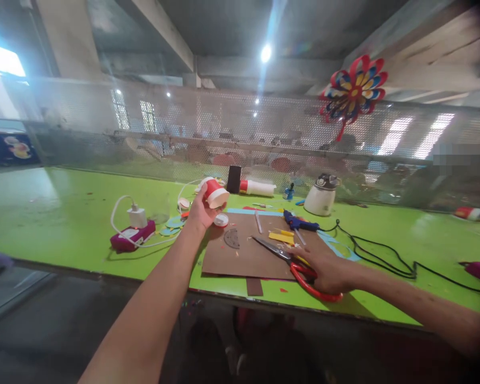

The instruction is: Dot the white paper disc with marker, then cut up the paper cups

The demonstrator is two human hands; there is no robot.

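Observation:
My left hand (203,210) is closed around a red and white paper cup (215,193), tilted and raised above the table. Below it, a small white and red round piece (221,220) lies at the board's edge. My right hand (324,266) is on the red-handled scissors (314,285), its fingers bent over the handles and partly hidden. The scissors' blades lie over a brown board (224,261), pointing left. Close to those fingers are yellow paper strips (281,237). A clear protractor (232,238) and a glue stick (258,222) rest on the board.
A blue glue gun (300,221) trails a black cord (368,261) rightward. On the green table (76,213) stand a purple power strip (133,236) with a white charger, a phone (234,179), stacked cups (260,188), a blue bottle (289,192) and a white jug (320,197). Behind rises a mesh screen (164,160).

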